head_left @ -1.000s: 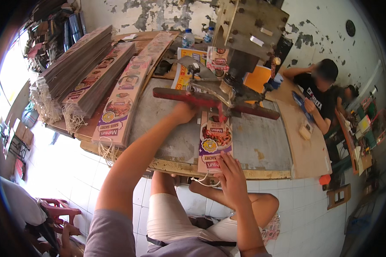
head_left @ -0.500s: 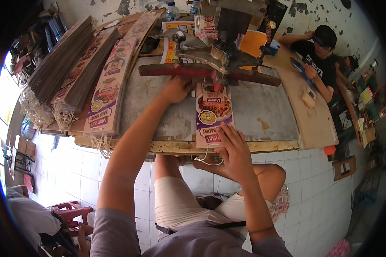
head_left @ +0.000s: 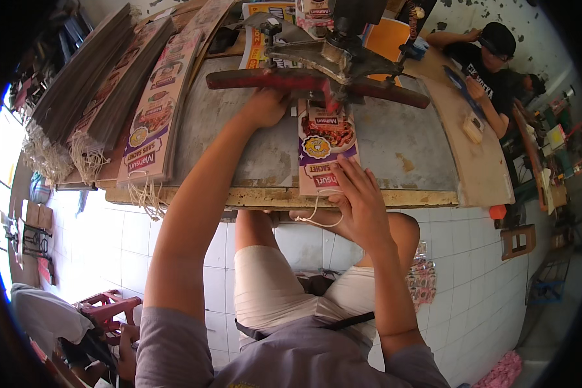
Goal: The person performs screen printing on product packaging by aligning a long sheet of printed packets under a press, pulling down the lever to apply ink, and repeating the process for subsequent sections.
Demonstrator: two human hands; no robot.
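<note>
A long printed strip [head_left: 328, 145], pink and purple with food pictures, lies under the press at the middle of the worktable. A white string loop [head_left: 314, 210] hangs from its near end, over the table edge. My right hand [head_left: 363, 200] rests on the strip's near right corner with its fingers stretched out flat, the thumb close to the string. My left hand [head_left: 265, 108] reaches to the left of the strip, beneath the red bar [head_left: 265, 79] of the metal press [head_left: 343, 59]. That bar hides its fingertips, so what they touch cannot be seen.
Bundles of similar strips [head_left: 150, 129] with strings lie at the left. A metal plate [head_left: 220, 145] covers the tabletop's middle. At the right, a co-worker [head_left: 491, 64] sits near a blue-framed object [head_left: 458, 85] and a small pale box [head_left: 473, 129]. A red stool [head_left: 110, 310] stands lower left.
The view has tipped downward, so the table and press sit higher in the picture. Both hands keep nearly the same places on the table and the strip.
</note>
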